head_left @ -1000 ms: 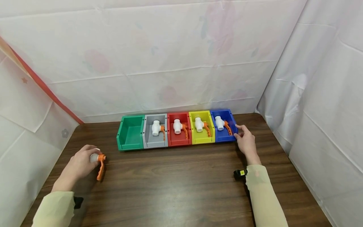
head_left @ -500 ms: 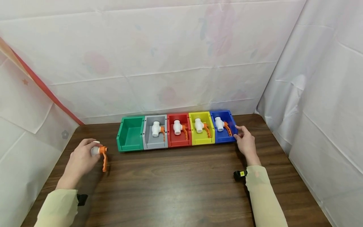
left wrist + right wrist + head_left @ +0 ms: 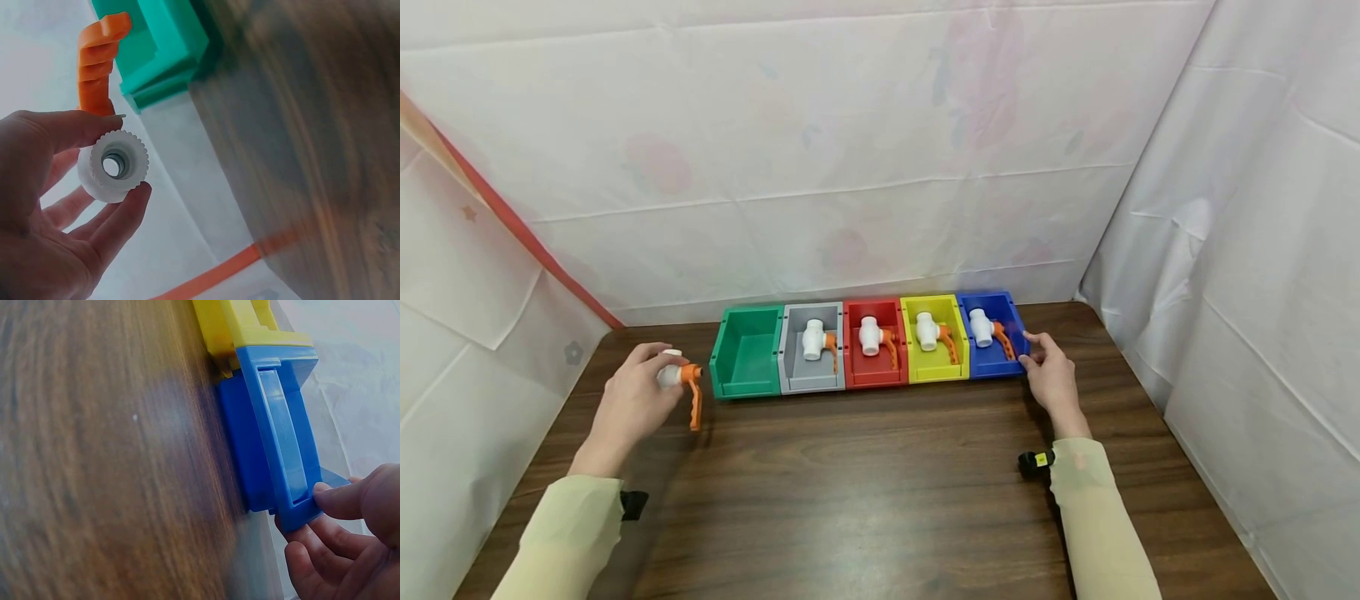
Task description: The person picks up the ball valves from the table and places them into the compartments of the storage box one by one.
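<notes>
My left hand (image 3: 638, 396) pinches a white ball valve (image 3: 119, 164) with an orange lever handle (image 3: 696, 407), held just left of the green bin (image 3: 747, 389). In the left wrist view the valve's round open end faces the camera, thumb on one side and fingertips on the other. My right hand (image 3: 1049, 377) grips the right side wall of the blue bin (image 3: 284, 434) between thumb and fingers. One valve lies in each of the grey bin (image 3: 811, 386), red bin (image 3: 876, 379), yellow bin (image 3: 938, 373) and blue bin. The green bin holds nothing.
The bins stand side by side in a row along the back of the brown wooden table (image 3: 850, 492). White patterned sheeting (image 3: 865, 150) hangs behind and at both sides. A red strip (image 3: 520, 229) runs down the left sheeting.
My left hand has moved forward and to the right with the ball valve, closer to the green bin. The right hand has stayed on the blue bin.
</notes>
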A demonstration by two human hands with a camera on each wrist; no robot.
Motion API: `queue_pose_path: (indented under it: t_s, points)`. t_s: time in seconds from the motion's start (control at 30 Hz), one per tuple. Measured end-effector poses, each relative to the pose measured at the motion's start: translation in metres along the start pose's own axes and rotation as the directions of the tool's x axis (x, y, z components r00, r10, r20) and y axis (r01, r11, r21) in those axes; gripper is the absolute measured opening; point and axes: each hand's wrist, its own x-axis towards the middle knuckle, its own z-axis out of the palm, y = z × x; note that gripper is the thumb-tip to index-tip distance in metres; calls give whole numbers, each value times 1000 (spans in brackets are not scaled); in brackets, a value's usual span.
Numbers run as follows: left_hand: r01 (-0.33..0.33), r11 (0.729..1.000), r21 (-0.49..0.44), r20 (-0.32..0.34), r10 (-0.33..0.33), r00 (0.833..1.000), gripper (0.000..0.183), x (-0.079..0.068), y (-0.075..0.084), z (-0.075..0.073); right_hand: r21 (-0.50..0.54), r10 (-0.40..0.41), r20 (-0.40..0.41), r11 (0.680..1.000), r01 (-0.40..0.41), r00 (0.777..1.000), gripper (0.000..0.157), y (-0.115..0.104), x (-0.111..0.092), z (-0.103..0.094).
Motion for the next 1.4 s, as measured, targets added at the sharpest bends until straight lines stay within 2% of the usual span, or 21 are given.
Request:
queue_pose_path:
  t_s: [0.37,0.6,0.73,0.93,1.1,1.4]
  points:
    - [-48,999,-26,-39,47,998,28,21,20,3,6,-7,-5,1000,7,1000,38,-1,0,-1]
    - [-32,999,-27,-37,31,999,27,34,32,10,8,23,13,1000,-23,1000,39,1,-1,0]
    - [-30,999,-27,-35,29,999,26,42,39,15,8,13,4,1000,-13,1000,39,1,-2,1]
    - [-1,999,-36,3,1,1000,28,54,45,27,7,-3,-1,1000,3,1000,39,0,-4,0]
    - [8,1000,3,9,-8,1000,28,63,47,40,6,1,-1,1000,-1,1000,40,-1,-4,0]
    - [-32,998,58,18,31,999,28,77,55,60,8,2,3,1000,-2,1000,40,0,-2,-1]
